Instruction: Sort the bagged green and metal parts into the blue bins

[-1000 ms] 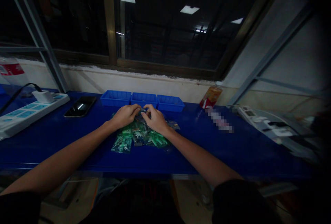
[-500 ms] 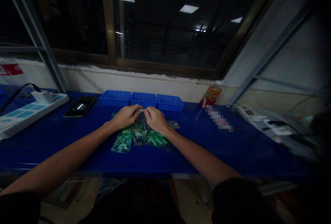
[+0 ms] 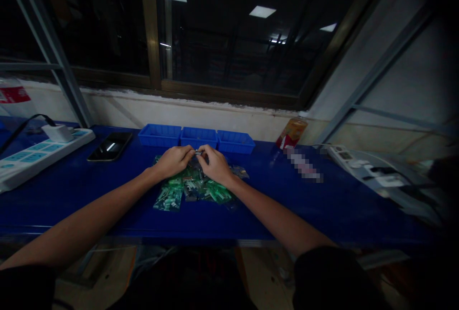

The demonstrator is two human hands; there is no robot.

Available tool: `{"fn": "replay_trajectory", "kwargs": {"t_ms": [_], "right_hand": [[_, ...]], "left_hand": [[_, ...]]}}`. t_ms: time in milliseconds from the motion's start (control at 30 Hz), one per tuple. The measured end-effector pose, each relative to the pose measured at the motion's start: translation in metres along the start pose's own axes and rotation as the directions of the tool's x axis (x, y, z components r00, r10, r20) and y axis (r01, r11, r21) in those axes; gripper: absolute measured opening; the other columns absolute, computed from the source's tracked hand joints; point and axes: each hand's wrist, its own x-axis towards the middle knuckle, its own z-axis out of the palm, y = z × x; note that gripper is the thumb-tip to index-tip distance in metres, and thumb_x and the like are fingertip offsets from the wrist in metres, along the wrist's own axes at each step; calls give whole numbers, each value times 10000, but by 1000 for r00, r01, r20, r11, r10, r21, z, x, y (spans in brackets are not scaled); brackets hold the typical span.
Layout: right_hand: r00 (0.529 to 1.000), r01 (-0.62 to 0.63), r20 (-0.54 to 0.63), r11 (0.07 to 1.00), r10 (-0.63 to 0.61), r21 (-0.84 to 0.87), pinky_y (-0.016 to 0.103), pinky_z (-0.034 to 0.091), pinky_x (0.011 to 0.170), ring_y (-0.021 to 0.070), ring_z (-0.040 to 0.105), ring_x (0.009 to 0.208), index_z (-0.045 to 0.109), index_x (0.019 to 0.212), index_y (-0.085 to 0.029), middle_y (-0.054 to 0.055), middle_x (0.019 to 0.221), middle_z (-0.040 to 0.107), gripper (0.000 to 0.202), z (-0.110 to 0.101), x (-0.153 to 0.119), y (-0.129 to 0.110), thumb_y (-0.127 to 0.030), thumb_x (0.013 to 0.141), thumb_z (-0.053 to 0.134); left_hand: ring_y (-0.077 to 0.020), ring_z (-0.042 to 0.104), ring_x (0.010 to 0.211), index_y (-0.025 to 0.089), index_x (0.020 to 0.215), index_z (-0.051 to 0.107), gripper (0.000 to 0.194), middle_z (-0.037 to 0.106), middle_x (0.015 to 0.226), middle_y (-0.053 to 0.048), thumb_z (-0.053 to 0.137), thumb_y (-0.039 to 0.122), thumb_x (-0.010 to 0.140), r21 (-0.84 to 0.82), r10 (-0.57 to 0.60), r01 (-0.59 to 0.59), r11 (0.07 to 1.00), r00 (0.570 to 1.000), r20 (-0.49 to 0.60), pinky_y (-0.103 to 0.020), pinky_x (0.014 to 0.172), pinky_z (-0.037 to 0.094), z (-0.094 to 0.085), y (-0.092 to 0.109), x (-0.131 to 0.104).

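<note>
Green packets [image 3: 218, 192], blue bins [image 3: 198, 136], seemingly silver part [image 3: 198, 153]

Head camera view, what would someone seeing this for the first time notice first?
Probably the left hand and right hand, meeting mid-picture at a small part too tiny to identify, above a heap of green-looking clear plastic bags on the blue table. Next, perhaps, three blue plastic bins in a row just beyond them, then the white power strip and smartphone at the left.

- Left hand [image 3: 174, 162] and right hand [image 3: 216, 165] pinching one small part [image 3: 197, 153]
- Bags of small parts [image 3: 169, 197] beneath, on the blue desk [image 3: 287, 205]
- Three blue trays [image 3: 198, 140] behind
</note>
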Motion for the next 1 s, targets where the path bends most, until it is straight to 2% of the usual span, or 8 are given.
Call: {"fn": "replay_trajectory", "kwargs": {"t_ms": [100,233,433,533,633,767,867,1000], "right_hand": [[1000,-19,-5,999,19,-42,236,387,671,150,569,758,494,924,-205,23,805,602,132,1,1,1,-276,868,398],[999,-39,-9,989,38,-142,247,372,664,158,565,743,506,807,-196,42,757,602,250,3,2,3,-283,911,296],[1000,-21,4,985,22,-170,255,367,658,159,551,707,511,749,-191,39,685,575,317,4,2,4,-298,919,265],[1000,-9,-10,999,9,-50,239,384,662,147,561,724,507,898,-197,16,734,590,196,2,0,2,-338,885,372],[1000,1,-15,1000,0,17,232,396,641,144,564,700,458,1039,-202,-3,745,585,255,1,-2,0,-338,825,483],[999,22,-25,1000,-22,-9,241,403,680,151,572,739,505,969,-193,18,766,598,166,2,-1,-1,-275,833,461],[999,16,-41,998,-18,-53,243,396,691,155,571,765,539,897,-193,33,783,617,155,3,0,0,-287,859,420],[999,-14,-52,993,8,-119,243,373,661,148,556,706,538,759,-190,31,693,593,282,2,2,1,-285,904,316]], "left_hand": [[-167,595,659,177,889,544,272,621,714,-31,318,327,896,-61,6,-8,998,1000,-27,-258,598,404,0,0,0],[-147,596,699,178,1107,468,284,633,849,-35,442,272,840,-155,55,-65,986,996,-67,-248,622,432,2,0,-1],[-155,600,764,176,992,534,212,648,871,-39,399,284,869,-121,84,-92,988,994,-72,-253,671,427,2,-2,0],[-159,612,748,172,947,558,245,658,841,-43,357,298,890,-77,41,-46,996,997,-65,-248,658,418,1,-1,0],[-157,613,678,167,852,576,295,656,743,-40,326,317,902,-26,9,-10,1000,998,-57,-235,600,397,-1,-1,1],[-151,608,621,162,725,574,357,643,650,-35,322,342,903,-7,-8,8,1000,1000,-28,-231,582,390,0,-1,0],[-147,606,636,161,850,589,295,654,711,-35,360,343,887,-44,0,-3,999,998,-63,-232,591,408,-1,-2,0],[-143,609,768,170,1048,538,246,654,890,-38,467,254,828,-143,101,-113,983,991,-87,-232,665,446,-4,-5,0]]}}
